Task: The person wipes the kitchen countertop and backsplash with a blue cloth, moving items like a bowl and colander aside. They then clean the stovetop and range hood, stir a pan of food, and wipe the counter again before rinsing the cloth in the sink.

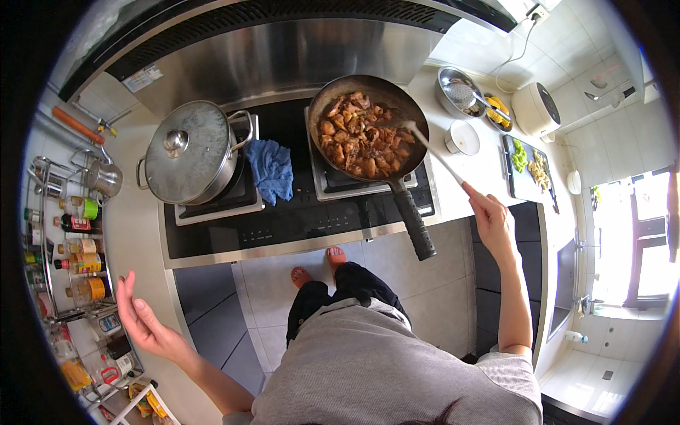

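Note:
My right hand (pixel 493 226) grips the end of a long pale spatula (pixel 440 158), whose head rests among browned meat chunks (pixel 366 135) in sauce. They fill the right side's dark wok (pixel 328 90), which sits on the right burner with its black handle (pixel 413 226) pointing towards me. Nothing is in my left hand (pixel 146 321); its fingers are apart above the left counter, near a rack of bottles. On the left burner stands a steel pot (pixel 212 188) under a glass lid (pixel 183 151). A crumpled blue cloth (pixel 270 169) lies beside that pot.
Right of the hob are a steel bowl (pixel 449 79) with a slotted ladle (pixel 459 94), a white cup (pixel 462 138), a rice cooker (pixel 536 109) and a cutting board (pixel 515 178) with chopped food and a knife. Several seasoning bottles (pixel 82 263) line the left rack.

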`<state>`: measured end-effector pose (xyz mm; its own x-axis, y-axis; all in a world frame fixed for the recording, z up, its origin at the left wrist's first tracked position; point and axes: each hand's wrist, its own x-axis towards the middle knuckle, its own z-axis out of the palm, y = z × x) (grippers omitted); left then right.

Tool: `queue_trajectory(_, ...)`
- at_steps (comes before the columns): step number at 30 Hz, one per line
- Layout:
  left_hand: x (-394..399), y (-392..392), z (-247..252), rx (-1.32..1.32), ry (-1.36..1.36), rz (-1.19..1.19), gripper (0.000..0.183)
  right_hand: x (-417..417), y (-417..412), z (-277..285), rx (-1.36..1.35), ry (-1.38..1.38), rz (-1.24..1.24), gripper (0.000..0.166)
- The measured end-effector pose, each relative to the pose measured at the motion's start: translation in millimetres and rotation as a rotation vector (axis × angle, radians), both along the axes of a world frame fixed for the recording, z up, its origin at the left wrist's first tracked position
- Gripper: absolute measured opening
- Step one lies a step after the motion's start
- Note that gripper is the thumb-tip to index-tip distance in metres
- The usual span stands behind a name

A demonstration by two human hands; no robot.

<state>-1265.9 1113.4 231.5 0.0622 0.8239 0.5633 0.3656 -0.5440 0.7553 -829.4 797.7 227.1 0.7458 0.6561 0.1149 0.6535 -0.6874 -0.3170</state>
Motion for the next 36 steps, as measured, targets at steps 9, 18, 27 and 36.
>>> queue_trajectory(9,8.3,2.3,-1.4,-0.009,0.018,-0.018,0.036,-2.2,25.4,-26.7,-0.029,0.022,0.036,0.032)
queue_trajectory(18,8.5,-1.9,-4.3,-0.038,0.023,0.004,0.036,-7.1,38.4,-41.3,0.063,-0.06,0.083,0.032)
queue_trajectory(27,6.9,-0.6,-2.6,-0.022,0.009,-0.011,0.035,-23.6,9.8,40.1,-0.123,-0.027,-0.029,0.03)
queue_trajectory(36,25.5,7.9,-0.5,-0.049,0.012,-0.033,0.035,-18.9,0.4,21.1,-0.202,-0.025,-0.022,0.026)
